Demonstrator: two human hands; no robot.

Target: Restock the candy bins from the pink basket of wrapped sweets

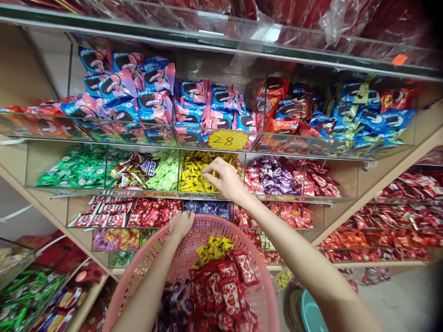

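My left hand (181, 224) has its fingers wrapped over the far rim of a pink perforated basket (138, 272). Inside the basket lie yellow-wrapped candies (214, 250), red and white packets (230, 293) and dark purple ones (175, 299). My right hand (223, 179) is over the front of the shelf bin of yellow-wrapped candies (194, 171), its fingers curled towards the thumb. Whether anything sits between those fingertips is too small to tell.
Blue and pink packets (119, 87) fill the shelf above, behind a glass edge with a yellow "28" tag (226, 139). Green candies (78, 168) are at left, purple ones (277, 175) at right. A teal container (311, 311) stands on the floor.
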